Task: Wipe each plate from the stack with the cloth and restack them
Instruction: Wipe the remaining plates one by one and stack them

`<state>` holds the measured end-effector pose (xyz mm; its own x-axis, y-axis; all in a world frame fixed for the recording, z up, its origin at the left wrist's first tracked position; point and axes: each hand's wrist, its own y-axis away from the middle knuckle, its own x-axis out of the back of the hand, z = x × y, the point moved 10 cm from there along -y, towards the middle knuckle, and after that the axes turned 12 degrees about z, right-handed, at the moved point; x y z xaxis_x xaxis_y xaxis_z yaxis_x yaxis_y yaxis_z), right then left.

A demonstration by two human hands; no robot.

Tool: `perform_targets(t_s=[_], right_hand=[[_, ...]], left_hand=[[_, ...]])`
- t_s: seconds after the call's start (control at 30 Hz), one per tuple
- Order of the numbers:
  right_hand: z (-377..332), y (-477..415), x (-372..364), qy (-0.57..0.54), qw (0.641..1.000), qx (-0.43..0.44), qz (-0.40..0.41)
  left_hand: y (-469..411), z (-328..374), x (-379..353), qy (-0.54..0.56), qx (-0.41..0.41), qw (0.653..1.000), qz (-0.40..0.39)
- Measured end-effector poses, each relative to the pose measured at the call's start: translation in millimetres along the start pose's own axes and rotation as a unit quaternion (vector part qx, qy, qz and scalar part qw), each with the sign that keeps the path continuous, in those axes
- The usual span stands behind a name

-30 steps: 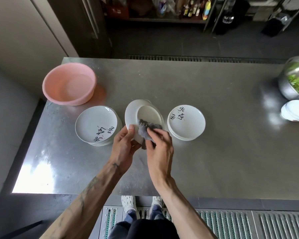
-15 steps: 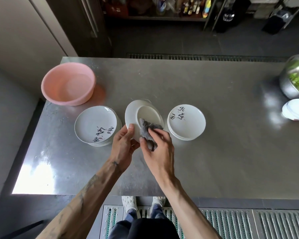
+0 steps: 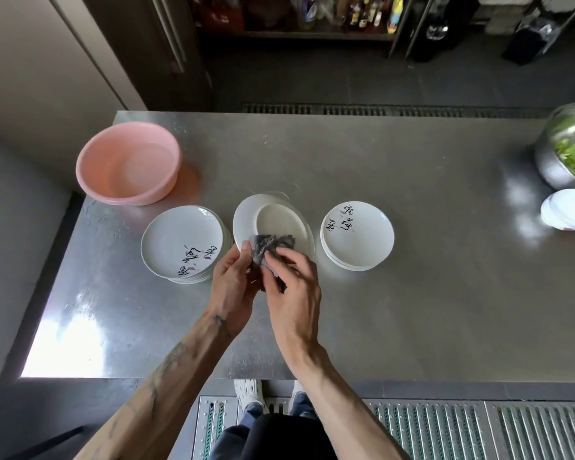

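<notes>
A white plate (image 3: 273, 220) is tilted up off the steel table (image 3: 412, 293), its underside facing me. My left hand (image 3: 229, 287) grips its near left rim. My right hand (image 3: 292, 287) holds a dark grey cloth (image 3: 266, 247) and presses it against the plate's lower part. To the left stands a stack of white plates (image 3: 183, 244) with black lettering. A lower stack of the same plates (image 3: 357, 235) stands to the right.
A pink plastic basin (image 3: 128, 162) sits at the back left. At the far right are a steel bowl of green leaves (image 3: 571, 151) and a small pile of white dishes (image 3: 568, 209). The table's near edge runs just above my feet.
The cloth has slid across the plate's underside under my right hand, first down, then back up toward the left rim. The left hand has kept its grip.
</notes>
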<state>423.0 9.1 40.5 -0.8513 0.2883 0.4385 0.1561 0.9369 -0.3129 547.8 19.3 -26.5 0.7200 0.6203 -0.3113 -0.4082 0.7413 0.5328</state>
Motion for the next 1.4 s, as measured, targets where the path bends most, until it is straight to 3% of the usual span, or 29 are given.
perform_targets(t_s=[0.2,0.37,0.63,0.87,0.93,1.07,1.13,1.23,1.33,1.4], right_hand=[[60.5,-21.5,30.9,-0.058,0.989,-0.122,0.055],[87.4,-64.7,26.0,-0.049,0.986,-0.156,0.001],[32.1,-88.7,-2.2,-0.004,0.998,0.006,-0.059],[-19.3,-70.9,-24.7,-0.011,0.98,0.141,-0.141],[-8.2,-78.3,-21.8,-0.019,0.985,0.108,-0.135],[57.7,-102.2,-4.0,-0.017,0.99,-0.104,-0.095],[88.3,-103.2,1.5,-0.045,0.97,-0.219,-0.096],[116.9,-104.1,7.8,-0.1,0.924,-0.354,-0.107],[126.9,-110.3,16.2,-0.156,0.884,-0.426,-0.113],[131.9,-117.0,23.8,-0.168,0.873,-0.444,-0.108]], left_hand=[[-3.2,12.1,7.1,0.013,-0.016,1.0,-0.002],[-1.5,14.2,9.7,-0.033,-0.013,0.999,-0.038],[-1.1,8.0,15.2,-0.108,-0.009,0.991,-0.08],[1.7,4.1,11.9,-0.193,-0.032,0.975,-0.107],[3.1,6.3,7.4,-0.227,-0.056,0.964,-0.124],[6.7,10.4,-5.5,-0.297,-0.117,0.938,-0.135],[9.0,15.3,-15.3,-0.348,-0.185,0.908,-0.141],[7.6,17.6,-28.1,-0.497,-0.313,0.799,-0.132],[12.8,20.0,-47.9,-0.572,-0.42,0.692,-0.129],[16.5,19.9,-62.1,-0.594,-0.455,0.647,-0.144]])
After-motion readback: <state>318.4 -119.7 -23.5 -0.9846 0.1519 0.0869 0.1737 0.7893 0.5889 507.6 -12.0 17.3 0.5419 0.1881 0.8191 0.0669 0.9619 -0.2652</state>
